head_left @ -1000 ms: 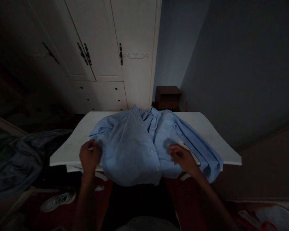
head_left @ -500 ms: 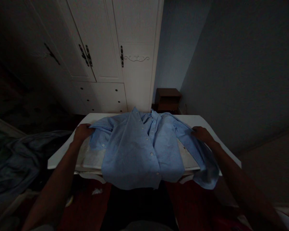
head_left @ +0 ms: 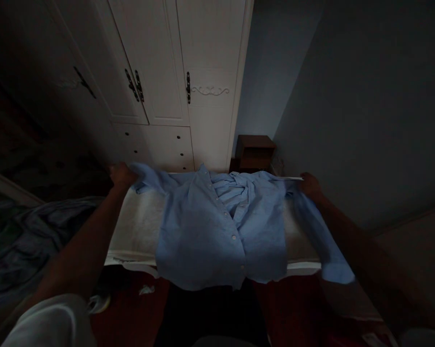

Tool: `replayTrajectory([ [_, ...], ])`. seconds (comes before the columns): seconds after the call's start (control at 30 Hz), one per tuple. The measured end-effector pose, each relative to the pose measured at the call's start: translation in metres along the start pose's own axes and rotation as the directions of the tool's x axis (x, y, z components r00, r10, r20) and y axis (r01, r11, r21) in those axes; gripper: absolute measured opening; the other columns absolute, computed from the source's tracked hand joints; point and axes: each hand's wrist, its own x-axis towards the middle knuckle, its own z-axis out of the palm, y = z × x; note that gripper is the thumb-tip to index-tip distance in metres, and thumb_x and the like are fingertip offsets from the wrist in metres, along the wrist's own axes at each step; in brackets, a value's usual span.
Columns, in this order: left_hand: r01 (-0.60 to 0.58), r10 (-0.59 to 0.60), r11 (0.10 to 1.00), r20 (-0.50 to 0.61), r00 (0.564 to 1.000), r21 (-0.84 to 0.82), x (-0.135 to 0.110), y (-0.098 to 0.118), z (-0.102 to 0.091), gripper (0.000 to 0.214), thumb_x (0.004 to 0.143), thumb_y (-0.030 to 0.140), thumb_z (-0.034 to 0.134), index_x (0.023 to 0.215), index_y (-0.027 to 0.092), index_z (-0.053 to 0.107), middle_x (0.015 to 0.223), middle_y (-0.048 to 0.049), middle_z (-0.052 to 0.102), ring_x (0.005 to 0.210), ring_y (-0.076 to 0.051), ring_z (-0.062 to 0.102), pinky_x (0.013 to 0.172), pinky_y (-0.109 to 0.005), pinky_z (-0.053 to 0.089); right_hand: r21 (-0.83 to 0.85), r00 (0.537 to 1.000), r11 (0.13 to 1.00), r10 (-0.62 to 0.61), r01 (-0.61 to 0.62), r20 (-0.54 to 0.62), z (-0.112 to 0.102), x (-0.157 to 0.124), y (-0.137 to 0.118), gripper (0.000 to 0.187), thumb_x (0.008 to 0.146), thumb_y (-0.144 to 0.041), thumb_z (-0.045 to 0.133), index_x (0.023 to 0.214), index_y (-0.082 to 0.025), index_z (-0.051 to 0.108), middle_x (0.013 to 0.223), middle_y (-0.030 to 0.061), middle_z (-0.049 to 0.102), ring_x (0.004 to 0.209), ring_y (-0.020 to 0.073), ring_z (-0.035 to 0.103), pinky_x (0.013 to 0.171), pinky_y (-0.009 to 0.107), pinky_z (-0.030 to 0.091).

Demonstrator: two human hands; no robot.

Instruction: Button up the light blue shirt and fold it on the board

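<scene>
A light blue button-up shirt (head_left: 199, 231) lies front side up across a white table (head_left: 138, 231), its lower hem hanging over the near edge. My left hand (head_left: 123, 174) is closed on the sleeve at the left and holds it raised above the table's far left corner. At the other side my right hand (head_left: 310, 185) grips the other sleeve, lifted and pulled outward. From that hand the rest of the sleeve hangs down past the table's right front corner. The collar area is bunched near the far edge.
Behind the table stands a white wardrobe (head_left: 210, 120) with dark handles. A small brown nightstand (head_left: 255, 147) is beside it, near the grey wall (head_left: 365, 106). Dark crumpled fabric (head_left: 54, 231) lies at the left. A shoe (head_left: 100, 303) sits on the red floor (head_left: 130, 318).
Both hands have risen and moved outward, lifting the sleeves off the table. The right sleeve's loose end has swung further right, and the collar has become more bunched.
</scene>
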Motion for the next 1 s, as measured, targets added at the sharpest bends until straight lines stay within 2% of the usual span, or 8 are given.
replayTrajectory([
  [0.2, -0.153, 0.16, 0.986, 0.132, 0.978, -0.064, -0.058, 0.04, 0.02, 0.033, 0.075, 0.011, 0.06, 0.108, 0.007, 0.063, 0.122, -0.0161, 0.063, 0.125, -0.029, 0.052, 0.106, -0.036, 0.042, 0.129, 0.953, 0.954, -0.285, 0.272, 0.102, 0.009, -0.06, -0.049, 0.039, 0.077, -0.015, 0.054, 0.114, -0.011, 0.066, 0.116, 0.0148, 0.064, 0.108, 0.0254, 0.06, 0.101, 0.037, 0.044],
  [0.33, -0.356, 0.427, 0.868, 0.153, 0.891, -0.346, -0.143, 0.086, 0.038, 0.036, 0.087, 0.028, 0.052, 0.121, 0.016, 0.06, 0.126, -0.0108, 0.063, 0.117, -0.024, 0.058, 0.1, -0.038, 0.048, 0.441, 0.748, 0.766, -0.609, 0.468, 0.265, 0.006, -0.118, -0.097, 0.036, 0.086, -0.022, 0.048, 0.118, -0.018, 0.065, 0.103, 0.0082, 0.069, 0.084, 0.0195, 0.065, 0.086, 0.035, 0.052],
  [0.4, -0.403, 0.533, 0.774, 0.159, 0.831, -0.488, -0.189, 0.108, 0.043, 0.034, 0.092, 0.038, 0.049, 0.117, 0.019, 0.063, 0.12, -0.0092, 0.066, 0.111, -0.023, 0.061, 0.099, -0.039, 0.048, 0.559, 0.59, 0.679, -0.717, 0.475, 0.37, 0.004, -0.143, -0.116, 0.044, 0.088, -0.024, 0.049, 0.132, -0.02, 0.057, 0.098, 0.0061, 0.07, 0.076, 0.0173, 0.065, 0.079, 0.034, 0.053],
  [0.5, -0.528, 0.688, 0.678, 0.188, 0.701, -0.512, -0.242, 0.128, 0.051, 0.041, 0.093, 0.044, 0.049, 0.122, 0.018, 0.06, 0.123, -0.0106, 0.065, 0.116, -0.023, 0.059, 0.103, -0.039, 0.045, 0.622, 0.428, 0.572, -0.818, 0.534, 0.385, 0.004, -0.165, -0.132, 0.059, 0.084, -0.015, 0.051, 0.142, -0.026, 0.047, 0.114, 0.0059, 0.067, 0.099, 0.0186, 0.065, 0.092, 0.037, 0.051],
  [0.57, -0.621, 0.728, 0.668, 0.188, 0.659, -0.41, -0.261, 0.131, 0.059, 0.052, 0.091, 0.049, 0.053, 0.129, 0.013, 0.056, 0.134, -0.0167, 0.057, 0.128, -0.027, 0.051, 0.109, -0.044, 0.039, 0.581, 0.445, 0.565, -0.823, 0.586, 0.353, 0.009, -0.168, -0.136, 0.07, 0.079, -0.007, 0.049, 0.145, -0.028, 0.043, 0.135, 0.0071, 0.056, 0.119, 0.0201, 0.057, 0.102, 0.04, 0.046],
  [0.7, -0.69, 0.716, 0.698, 0.195, 0.67, -0.19, -0.269, 0.115, 0.076, 0.073, 0.087, 0.061, 0.052, 0.139, 0.01, 0.047, 0.15, -0.0238, 0.038, 0.143, -0.036, 0.029, 0.116, -0.055, 0.025, 0.457, 0.55, 0.631, -0.774, 0.627, 0.314, 0.027, -0.16, -0.133, 0.077, 0.075, -0.003, 0.047, 0.148, -0.025, 0.038, 0.153, 0.0094, 0.036, 0.132, 0.0235, 0.047, 0.105, 0.042, 0.045],
  [0.87, -0.735, 0.755, 0.652, 0.24, 0.61, -0.184, -0.26, 0.09, 0.077, 0.069, 0.092, 0.06, 0.044, 0.146, 0.016, 0.04, 0.154, -0.0195, 0.033, 0.145, -0.031, 0.028, 0.118, -0.051, 0.024, 0.495, 0.457, 0.545, -0.838, 0.677, 0.298, 0.045, -0.152, -0.126, 0.053, 0.077, -0.001, 0.047, 0.125, -0.018, 0.061, 0.122, 0.0107, 0.06, 0.115, 0.0212, 0.058, 0.102, 0.039, 0.047],
  [1.0, -0.771, 0.794, 0.598, 0.293, 0.533, -0.219, -0.252, 0.078, 0.068, 0.07, 0.093, 0.059, 0.043, 0.149, 0.019, 0.035, 0.156, -0.0168, 0.031, 0.146, -0.029, 0.025, 0.118, -0.051, 0.022, 0.547, 0.542, 0.521, -0.829, 0.655, 0.14, 0.042, -0.15, -0.117, 0.035, 0.077, -0.002, 0.049, 0.102, -0.019, 0.066, 0.108, 0.0095, 0.059, 0.106, 0.0207, 0.06, 0.097, 0.039, 0.05],
])
